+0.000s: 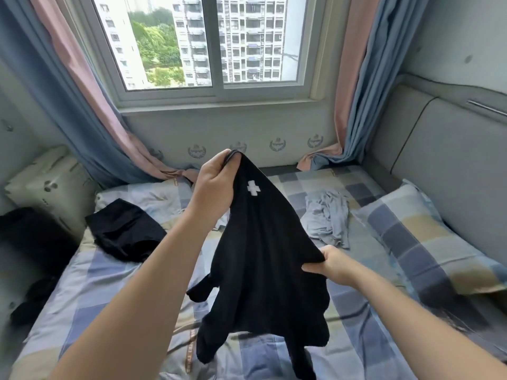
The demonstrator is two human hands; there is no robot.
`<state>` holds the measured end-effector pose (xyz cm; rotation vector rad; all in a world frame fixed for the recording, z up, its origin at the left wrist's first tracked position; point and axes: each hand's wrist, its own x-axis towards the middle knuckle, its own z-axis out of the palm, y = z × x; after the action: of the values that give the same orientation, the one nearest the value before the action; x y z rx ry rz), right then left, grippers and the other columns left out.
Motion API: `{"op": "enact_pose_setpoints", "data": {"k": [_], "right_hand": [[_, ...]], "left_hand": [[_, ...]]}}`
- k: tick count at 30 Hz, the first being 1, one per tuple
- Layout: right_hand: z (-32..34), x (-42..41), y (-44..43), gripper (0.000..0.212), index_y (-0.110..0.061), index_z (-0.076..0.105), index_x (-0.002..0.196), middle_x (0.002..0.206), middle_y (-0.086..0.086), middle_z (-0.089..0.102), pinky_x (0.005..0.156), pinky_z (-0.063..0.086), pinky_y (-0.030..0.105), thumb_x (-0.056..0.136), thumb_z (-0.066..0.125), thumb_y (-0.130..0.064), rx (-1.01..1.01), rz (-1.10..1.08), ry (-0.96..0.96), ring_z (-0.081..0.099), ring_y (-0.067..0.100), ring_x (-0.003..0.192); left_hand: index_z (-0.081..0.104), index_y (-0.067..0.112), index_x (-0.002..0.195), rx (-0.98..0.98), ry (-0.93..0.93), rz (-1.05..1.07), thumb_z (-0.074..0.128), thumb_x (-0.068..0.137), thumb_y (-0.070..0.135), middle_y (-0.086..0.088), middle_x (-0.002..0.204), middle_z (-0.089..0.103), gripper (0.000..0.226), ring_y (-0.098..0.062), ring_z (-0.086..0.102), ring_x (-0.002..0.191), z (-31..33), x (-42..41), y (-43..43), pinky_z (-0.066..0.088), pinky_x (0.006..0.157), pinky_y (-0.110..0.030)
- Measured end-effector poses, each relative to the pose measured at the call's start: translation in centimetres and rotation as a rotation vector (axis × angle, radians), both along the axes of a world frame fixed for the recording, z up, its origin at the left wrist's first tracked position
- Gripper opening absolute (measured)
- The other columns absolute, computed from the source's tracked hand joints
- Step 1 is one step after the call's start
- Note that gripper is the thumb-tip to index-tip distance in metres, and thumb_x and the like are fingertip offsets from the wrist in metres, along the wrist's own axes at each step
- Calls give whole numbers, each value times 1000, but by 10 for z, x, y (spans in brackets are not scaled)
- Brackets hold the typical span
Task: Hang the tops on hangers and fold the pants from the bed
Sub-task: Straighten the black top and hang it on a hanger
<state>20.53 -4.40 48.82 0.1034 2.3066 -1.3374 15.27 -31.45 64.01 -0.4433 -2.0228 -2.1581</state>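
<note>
A black top (pixel 263 256) with a small white cross mark hangs in the air over the bed (pixel 96 292). My left hand (pixel 214 185) grips its upper edge, raised high. My right hand (pixel 333 266) pinches its right side, lower down. The garment's bottom and sleeves dangle just above the checked sheet. A folded black garment (pixel 124 233) lies on the bed to the left. A crumpled grey-blue garment (pixel 327 216) lies to the right, near the pillow. No hanger is in view.
A checked pillow (pixel 428 239) rests at the right by the grey padded headboard (pixel 444 165). A pale patterned pillow (pixel 46 185) and dark clothing (pixel 30 237) sit at the left edge. Window (pixel 208 42) and curtains stand behind the bed.
</note>
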Motion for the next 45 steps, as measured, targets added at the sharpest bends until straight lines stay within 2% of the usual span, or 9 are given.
{"op": "enact_pose_setpoints", "data": {"k": [5,7,11,14,20,28,34,41,45], "right_hand": [[-20,22,6,11,-12,69,85,86,7,71,75,50,42,96,67,-14,-79,-253,90,67,23,82],[5,21,-7,9,-9,71,85,82,5,72,77,53,40,93,68,-4,-169,-266,242,67,21,82],[68,16,-45,8,-11,73,85,77,5,70,70,51,31,85,73,-3,-116,-51,486,65,14,74],[92,15,-63,16,-18,72,85,78,-3,71,70,52,24,83,72,-2,-71,12,595,66,13,75],[53,24,-43,29,-42,63,85,71,-13,66,68,51,28,82,76,-16,151,-1,381,64,11,72],[-28,45,-6,34,-16,50,68,80,6,55,66,41,38,100,56,-27,487,-253,208,55,30,79],[12,50,2,44,14,63,95,81,9,60,72,40,38,99,61,-30,45,-381,281,55,21,80],[71,36,-42,41,13,62,93,79,11,58,69,43,37,101,55,-27,-105,-236,320,55,22,75],[87,24,-66,41,8,65,88,78,12,66,72,49,38,102,55,-29,-173,-363,261,64,24,75]], "left_hand": [[50,26,68,-251,-42,74,50,102,17,0,68,44,35,-19,40,66,-30,-12,-13,33,61,-37],[58,30,97,-546,-110,4,56,100,20,-2,99,58,11,-20,53,91,-48,-11,-14,46,78,-38],[40,45,138,-1014,-95,-411,72,78,49,10,149,37,69,-14,31,136,-82,17,8,33,111,-40],[56,47,98,-833,-100,-420,67,91,29,16,99,64,23,-19,61,103,-99,37,28,49,86,-36],[48,23,72,-631,3,-152,49,94,8,13,60,50,27,-11,44,58,-90,22,10,34,54,-28],[58,12,76,-394,31,-17,50,91,6,14,64,51,18,-4,45,60,-64,14,1,36,56,-19],[51,20,70,-525,-136,106,52,101,21,6,62,49,31,-9,43,56,-82,0,-15,34,52,-28],[64,21,106,-749,-234,100,57,100,36,2,109,66,18,-21,61,103,-104,14,-9,48,95,-44],[65,23,96,-619,-103,14,68,92,39,7,101,67,17,-13,64,92,-111,33,-1,53,84,-34]]}}
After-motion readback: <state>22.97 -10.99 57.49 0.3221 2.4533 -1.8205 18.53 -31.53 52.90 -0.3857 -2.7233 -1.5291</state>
